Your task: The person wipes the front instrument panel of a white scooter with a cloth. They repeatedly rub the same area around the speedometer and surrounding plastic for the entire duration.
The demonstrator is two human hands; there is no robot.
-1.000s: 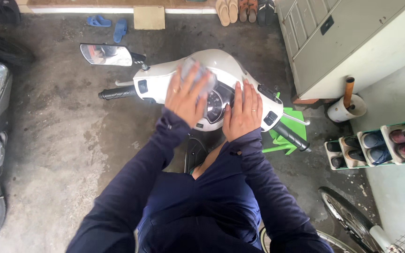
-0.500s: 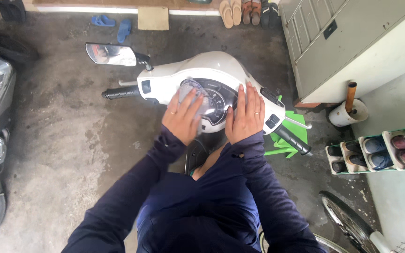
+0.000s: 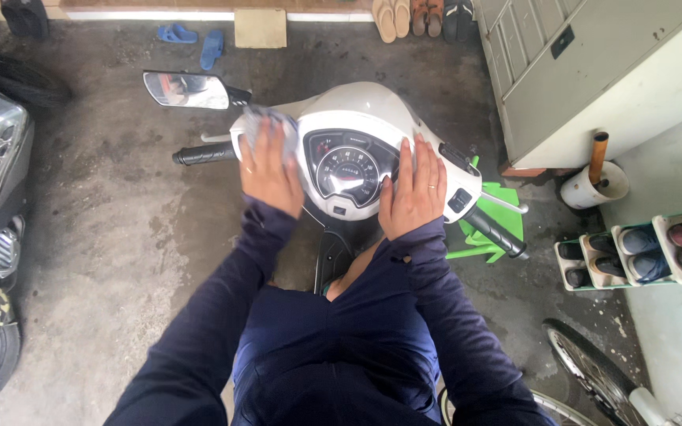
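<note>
Left of the scooter's one dial (image 3: 349, 170), one mirror (image 3: 185, 89) and one grip (image 3: 204, 155). My left hand (image 3: 268, 168) presses one cloth (image 3: 256, 126) beside the dial; my right hand (image 3: 414, 192) lies flat, fingers spread, just right.

1. We get one view only, a head camera worn by the person, so no second view shares any part of the scene.
2. It looks steeply down past our own dark blue sleeves and lap.
3. It faces forward over the scooter handlebar (image 3: 349, 162), which sits close, upper centre.
4. Left hand (image 3: 268, 170) and right hand (image 3: 414, 193) sit near mid-frame, both whole.
5. Concrete floor (image 3: 96, 237) fills the surround; the far wall base with sandals (image 3: 416, 16) runs along the top edge.
6. Edges catch a grey cabinet (image 3: 593, 71) right and a bicycle wheel (image 3: 586, 371) lower right.
</note>
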